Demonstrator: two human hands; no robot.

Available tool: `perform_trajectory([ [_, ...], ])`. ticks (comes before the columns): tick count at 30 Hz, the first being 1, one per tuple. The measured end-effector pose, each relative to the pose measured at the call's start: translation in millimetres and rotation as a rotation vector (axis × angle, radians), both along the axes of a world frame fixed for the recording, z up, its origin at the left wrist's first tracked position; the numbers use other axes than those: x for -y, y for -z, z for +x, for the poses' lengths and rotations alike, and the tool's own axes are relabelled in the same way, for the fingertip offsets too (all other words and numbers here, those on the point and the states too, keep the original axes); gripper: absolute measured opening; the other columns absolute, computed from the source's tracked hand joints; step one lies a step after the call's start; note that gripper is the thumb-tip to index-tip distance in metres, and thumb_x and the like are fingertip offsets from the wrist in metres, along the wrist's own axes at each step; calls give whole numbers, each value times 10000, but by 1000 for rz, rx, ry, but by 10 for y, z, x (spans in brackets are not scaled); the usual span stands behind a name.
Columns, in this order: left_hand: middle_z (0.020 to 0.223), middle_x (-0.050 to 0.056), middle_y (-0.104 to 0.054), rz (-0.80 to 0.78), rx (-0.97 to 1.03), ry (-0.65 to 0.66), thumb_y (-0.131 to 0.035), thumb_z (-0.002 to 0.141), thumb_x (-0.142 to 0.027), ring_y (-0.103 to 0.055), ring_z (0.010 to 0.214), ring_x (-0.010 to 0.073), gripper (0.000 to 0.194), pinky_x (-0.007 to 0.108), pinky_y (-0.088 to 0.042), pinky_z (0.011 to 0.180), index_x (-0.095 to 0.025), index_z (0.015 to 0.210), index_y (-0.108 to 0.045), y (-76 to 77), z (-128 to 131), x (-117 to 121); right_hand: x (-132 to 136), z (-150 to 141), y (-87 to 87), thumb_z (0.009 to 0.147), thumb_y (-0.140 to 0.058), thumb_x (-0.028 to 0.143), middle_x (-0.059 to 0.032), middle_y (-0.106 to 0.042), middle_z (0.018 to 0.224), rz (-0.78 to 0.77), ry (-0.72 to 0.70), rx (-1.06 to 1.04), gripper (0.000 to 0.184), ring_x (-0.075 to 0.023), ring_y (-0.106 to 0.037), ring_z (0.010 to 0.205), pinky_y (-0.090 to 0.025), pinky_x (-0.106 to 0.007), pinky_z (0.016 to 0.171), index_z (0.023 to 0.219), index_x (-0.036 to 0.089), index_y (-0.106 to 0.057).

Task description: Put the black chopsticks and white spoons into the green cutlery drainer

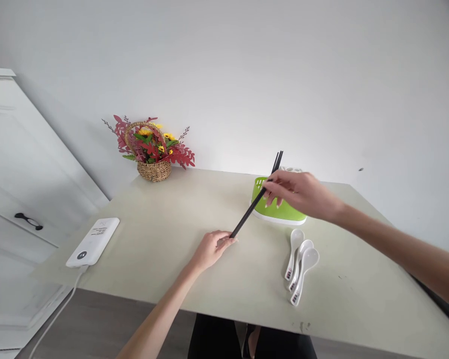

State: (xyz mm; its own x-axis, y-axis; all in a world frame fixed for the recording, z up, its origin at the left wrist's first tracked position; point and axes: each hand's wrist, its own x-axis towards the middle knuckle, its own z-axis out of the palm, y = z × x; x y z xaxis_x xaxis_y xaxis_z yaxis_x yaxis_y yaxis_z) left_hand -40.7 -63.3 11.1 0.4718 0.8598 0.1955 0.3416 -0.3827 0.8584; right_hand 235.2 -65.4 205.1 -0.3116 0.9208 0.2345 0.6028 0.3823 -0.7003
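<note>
The black chopsticks (249,213) stretch slantwise between the person's two hands, and that slant is what catches my eye: the near end sits low and toward the left, while the far end points away from the body and to the right, its tips slightly fanned. The left hand (208,249) has thumb and fingers closed on the near end; the right hand (301,193) pinches the bundle farther up, short of the far tips, its other fingers loosely curled. From the right fingers, most of the length runs back down toward the left hand. The green holder (284,211) stands just behind and partly beneath the right hand, which is clearly the nearer one to it and hides some of its openwork side. Three white spoons (308,258) lie overlapped on the table (209,202), nearer the body than the holder, bowls pointing away. The flower basket (154,171) and the white power bank (93,243) sit well off to the left, so neither looks to be in the way; the spoons lie below the right forearm.
</note>
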Motion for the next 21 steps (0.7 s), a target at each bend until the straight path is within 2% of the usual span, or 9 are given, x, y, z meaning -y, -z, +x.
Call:
perform_trajectory([
  [4,1109,42,-820,13,-11,-91,-582,1041,-491,-755,1048,214,332,301,-547,923,-245,1201,-739,18,6,8,-58,230,-384,959,-638,643,-66,-806,849,167,190,-67,434,-188,-741,676,-584,-321,634,928,215,-706],
  [7,1080,40,-818,10,-28,-99,-561,1047,-492,-752,1021,206,319,300,-550,896,-244,1161,-727,15,22,12,-83,389,-649,996,-650,526,-97,-809,914,342,369,-75,351,-166,-753,703,-583,-297,667,921,190,-714],
  [10,1047,35,-814,13,-40,-80,-534,1059,-479,-749,988,195,310,287,-546,842,-244,1141,-718,12,32,11,-119,492,-783,1025,-622,378,-82,-814,903,451,547,36,231,-128,-732,650,-557,-269,690,918,195,-712],
  [14,998,30,-805,25,-46,-67,-507,1071,-466,-741,950,186,308,285,-537,842,-241,1097,-715,14,37,6,-247,536,-740,1020,-605,325,-52,-815,873,421,593,122,187,-127,-724,645,-555,-262,720,912,206,-701],
  [21,947,22,-788,38,-63,-65,-498,1076,-444,-724,907,181,293,288,-523,842,-237,1046,-704,12,36,13,-613,451,-383,1015,-597,362,-35,-812,859,134,502,209,211,-160,-747,669,-581,-339,819,887,215,-678],
])
